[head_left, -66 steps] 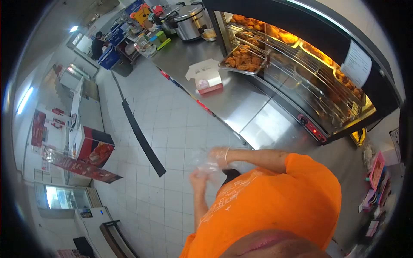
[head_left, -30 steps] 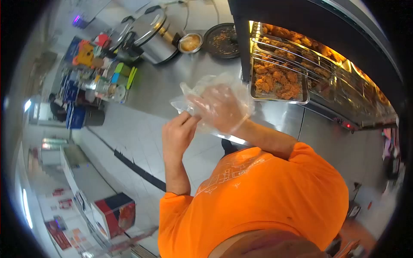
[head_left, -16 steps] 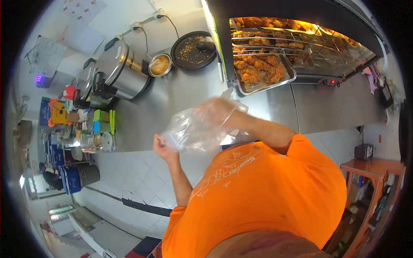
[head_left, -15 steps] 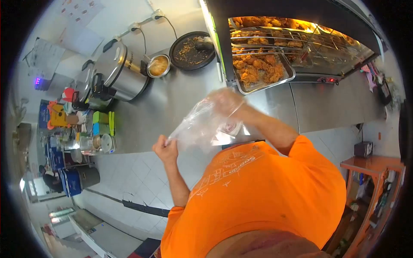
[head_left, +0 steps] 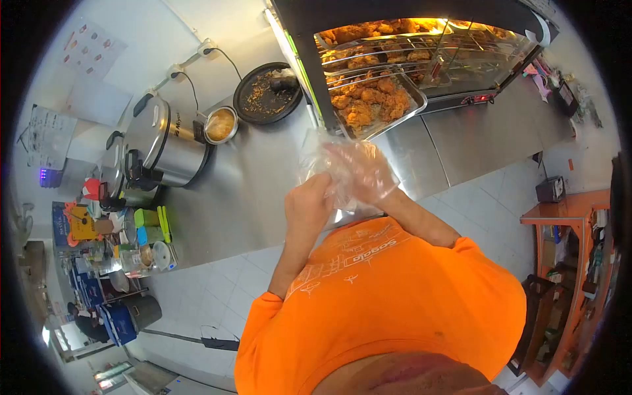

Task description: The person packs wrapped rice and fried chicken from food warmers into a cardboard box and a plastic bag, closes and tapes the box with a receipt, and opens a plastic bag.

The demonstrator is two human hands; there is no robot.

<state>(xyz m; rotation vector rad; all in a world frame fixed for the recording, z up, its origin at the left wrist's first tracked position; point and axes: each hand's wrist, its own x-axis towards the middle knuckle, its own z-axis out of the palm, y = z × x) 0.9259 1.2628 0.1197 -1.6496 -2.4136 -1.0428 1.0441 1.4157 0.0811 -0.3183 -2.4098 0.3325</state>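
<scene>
My left hand [head_left: 307, 203] is closed, its fingers pinching the edge of a crumpled clear plastic bag [head_left: 341, 191]. My right hand [head_left: 362, 170] is inside the bag, which covers it to the wrist. Its fingers look stretched out under the film, though the plastic and motion blur them. Both hands are close together over the counter's front edge. Just beyond them, a metal tray [head_left: 416, 108] of fried chicken [head_left: 368, 102] juts from the front of a lit warming cabinet [head_left: 403, 8].
On the steel counter [head_left: 247, 191] stand a large cooker [head_left: 184, 135], a metal bowl [head_left: 220, 125] of brownish food and a round black pan [head_left: 247, 108] with crumbs. Containers [head_left: 148, 220] crowd the left end. An orange shelf [head_left: 563, 214] stands at right.
My left hand has moved right and up, close to my right hand. The bag, stretched between them before, is now bunched around my right hand. The view has shifted slightly.
</scene>
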